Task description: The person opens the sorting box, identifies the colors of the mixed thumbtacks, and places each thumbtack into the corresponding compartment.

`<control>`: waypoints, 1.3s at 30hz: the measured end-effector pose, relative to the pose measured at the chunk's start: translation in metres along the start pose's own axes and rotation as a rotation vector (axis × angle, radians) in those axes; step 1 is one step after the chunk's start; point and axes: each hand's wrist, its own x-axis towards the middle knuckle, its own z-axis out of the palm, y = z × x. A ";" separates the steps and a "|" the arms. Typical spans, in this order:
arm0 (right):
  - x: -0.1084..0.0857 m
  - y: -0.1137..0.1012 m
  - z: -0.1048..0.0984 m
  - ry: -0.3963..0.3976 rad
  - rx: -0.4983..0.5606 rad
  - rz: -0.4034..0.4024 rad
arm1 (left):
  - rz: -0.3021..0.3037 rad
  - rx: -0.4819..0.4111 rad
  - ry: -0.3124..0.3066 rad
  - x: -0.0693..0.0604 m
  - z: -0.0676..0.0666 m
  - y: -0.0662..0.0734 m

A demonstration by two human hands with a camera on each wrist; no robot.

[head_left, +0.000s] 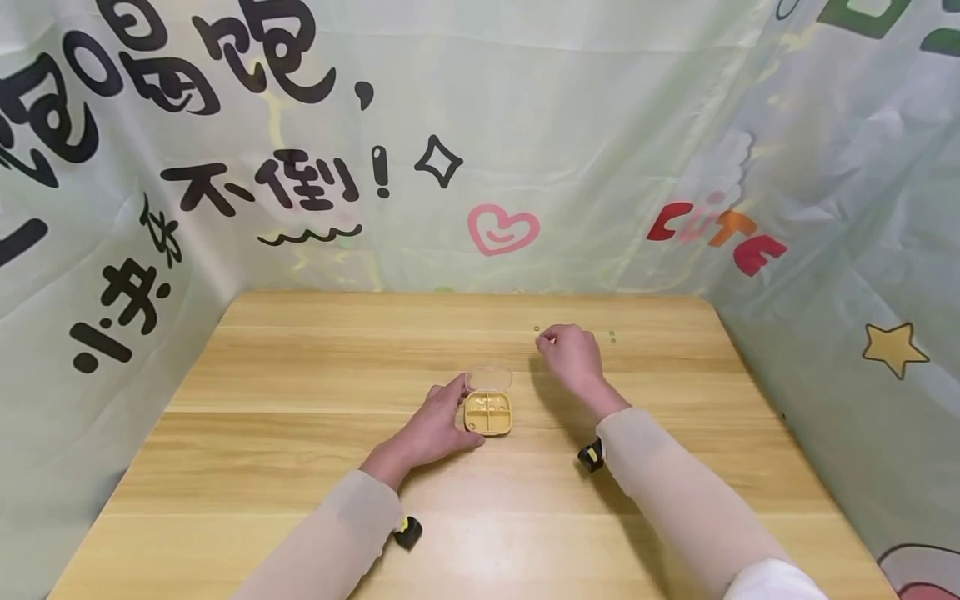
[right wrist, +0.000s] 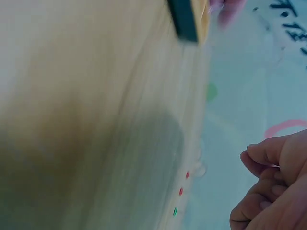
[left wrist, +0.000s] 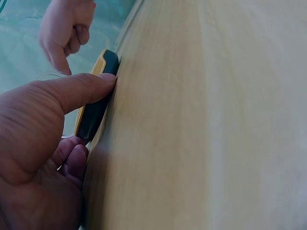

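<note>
- Your left hand [head_left: 435, 425] grasped the yellow box [head_left: 488, 414] from its left side, thumb at the near edge, fingers toward the far edge.
- The box sat on the table [head_left: 262, 467], its clear lid [head_left: 489, 379] folded back beyond it; a small piece [head_left: 472, 426] lay in its near left compartment.
- Your right hand [head_left: 572, 357] hung above the table, beyond and right of the box, thumb and forefinger brought together; I could not tell whether they pinched anything.
- Two tiny red pieces [right wrist: 181, 191] and a tiny green piece [right wrist: 175, 211] lay loose on the tabletop. Their smallness could have made you miss one or flick it away.
- Anything pinched that lightly could have slipped out on the way, or bounced off a divider into the wrong compartment.
- Your left fingers were close to the lid; a nudge there could have tipped it shut or jolted the contents.
</note>
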 end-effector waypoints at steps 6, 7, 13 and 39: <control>0.029 0.017 0.002 -0.010 -0.086 0.012 | 0.010 -0.012 0.003 0.001 0.000 0.001; 0.033 0.019 0.002 -0.015 -0.093 0.017 | 0.013 -0.015 0.005 0.001 0.000 0.001; 0.051 0.028 0.004 -0.052 -0.140 0.023 | 0.019 -0.016 0.012 0.000 0.000 0.002; 0.074 0.026 0.020 -0.126 -0.254 -0.023 | 0.037 0.003 0.019 0.002 0.000 0.001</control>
